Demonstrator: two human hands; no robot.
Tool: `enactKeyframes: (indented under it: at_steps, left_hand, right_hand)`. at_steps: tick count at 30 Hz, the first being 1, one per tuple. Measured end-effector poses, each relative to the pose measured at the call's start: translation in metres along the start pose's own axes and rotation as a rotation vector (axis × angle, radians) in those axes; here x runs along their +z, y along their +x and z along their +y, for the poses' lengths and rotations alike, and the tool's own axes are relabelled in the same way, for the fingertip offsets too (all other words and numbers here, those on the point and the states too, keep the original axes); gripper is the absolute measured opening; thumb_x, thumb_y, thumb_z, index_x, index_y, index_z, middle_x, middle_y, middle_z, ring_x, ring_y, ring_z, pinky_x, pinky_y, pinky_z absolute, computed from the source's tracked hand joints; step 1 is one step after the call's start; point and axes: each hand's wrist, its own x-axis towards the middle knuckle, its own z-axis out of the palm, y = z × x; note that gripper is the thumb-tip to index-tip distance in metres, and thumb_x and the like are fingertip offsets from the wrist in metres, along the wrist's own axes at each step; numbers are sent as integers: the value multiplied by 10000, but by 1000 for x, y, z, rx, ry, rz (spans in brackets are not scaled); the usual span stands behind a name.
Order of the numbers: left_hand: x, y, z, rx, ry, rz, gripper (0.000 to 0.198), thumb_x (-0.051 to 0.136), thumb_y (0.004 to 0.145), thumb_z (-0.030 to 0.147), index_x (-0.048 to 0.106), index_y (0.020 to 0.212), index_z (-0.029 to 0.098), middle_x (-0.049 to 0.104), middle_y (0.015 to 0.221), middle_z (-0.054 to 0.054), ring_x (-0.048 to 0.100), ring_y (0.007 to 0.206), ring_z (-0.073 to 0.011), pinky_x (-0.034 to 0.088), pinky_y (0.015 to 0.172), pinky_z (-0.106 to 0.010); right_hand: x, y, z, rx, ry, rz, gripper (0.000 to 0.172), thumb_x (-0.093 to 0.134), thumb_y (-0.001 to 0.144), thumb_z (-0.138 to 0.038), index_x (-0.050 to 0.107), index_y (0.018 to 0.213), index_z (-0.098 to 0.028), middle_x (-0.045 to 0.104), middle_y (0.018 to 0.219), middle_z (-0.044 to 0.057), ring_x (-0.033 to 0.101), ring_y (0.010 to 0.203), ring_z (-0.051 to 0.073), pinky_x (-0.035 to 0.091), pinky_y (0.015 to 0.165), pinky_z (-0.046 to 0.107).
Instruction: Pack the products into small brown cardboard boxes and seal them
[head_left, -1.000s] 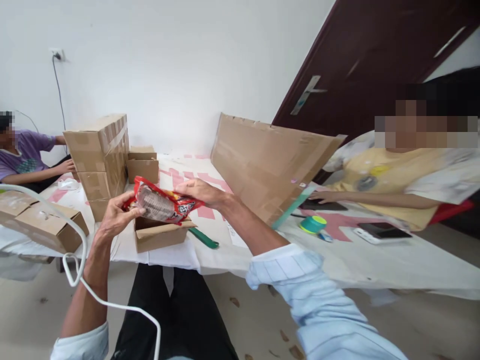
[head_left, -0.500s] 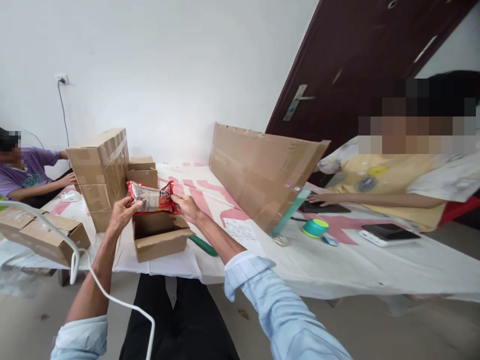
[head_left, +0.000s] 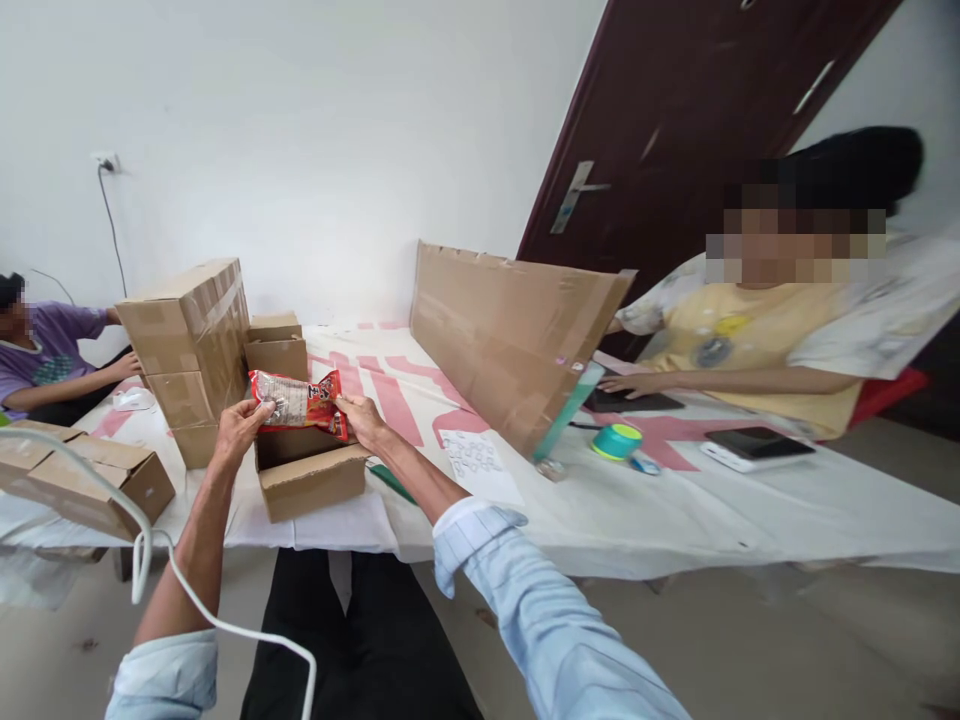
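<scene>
Between my two hands is a red snack packet (head_left: 298,400) with a clear window, held just above an open cardboard box (head_left: 311,490). My left hand (head_left: 244,424) pinches its left end, thumb on the front. Its right end is gripped by my right hand (head_left: 360,418). The packet covers part of the box's opening, and the box stands on the cloth-covered table near its front edge. Just behind the packet sits a smaller open carton (head_left: 276,352).
Stacked boxes (head_left: 187,340) rise at the left, with another carton (head_left: 90,478) nearby. An upright cardboard panel (head_left: 510,340) divides the table. Right of it are a teal tape roll (head_left: 616,441) and a person. Another person sits far left. A white cable (head_left: 225,625) crosses near my left arm.
The view has shifted slightly to the right. Both hands still hold the packet, which sits slightly lower over the box.
</scene>
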Motion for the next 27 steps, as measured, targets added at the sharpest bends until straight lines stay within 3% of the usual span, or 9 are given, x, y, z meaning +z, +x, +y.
enactKeyframes:
  at_steps: [9,15,21,27]
  left_hand:
    - [5,-7,11,56,-4,37,645,987,555,640,831,917,129,836,836,-94,747,746,-215,581,752,-319]
    - [10,-4,32,172,-74,65,655,985,602,596,812,1046,148,852,975,-102,787,873,-239,610,865,-361]
    - [13,-3,63,272,-138,103,620,997,588,572,788,1009,167,844,936,-69,778,839,-210,615,863,-353]
    - [18,-11,86,368,-174,100,546,998,611,528,761,956,177,828,900,-52,768,830,-205,605,853,-356]
  right_hand:
    - [9,-4,-18,-151,-95,46,415,793,740,-591,614,724,-217,619,624,-26,620,675,168,528,633,286]
    - [11,-11,-58,-316,-178,38,411,692,789,-624,589,747,-228,613,712,-5,582,758,178,486,659,274]
    - [13,-21,-99,-427,-271,-4,406,631,865,-628,562,778,-238,577,730,1,556,840,195,454,682,269]
    - [16,-34,-125,-565,-285,14,404,592,912,-620,554,768,-245,525,707,-2,519,812,194,436,682,278]
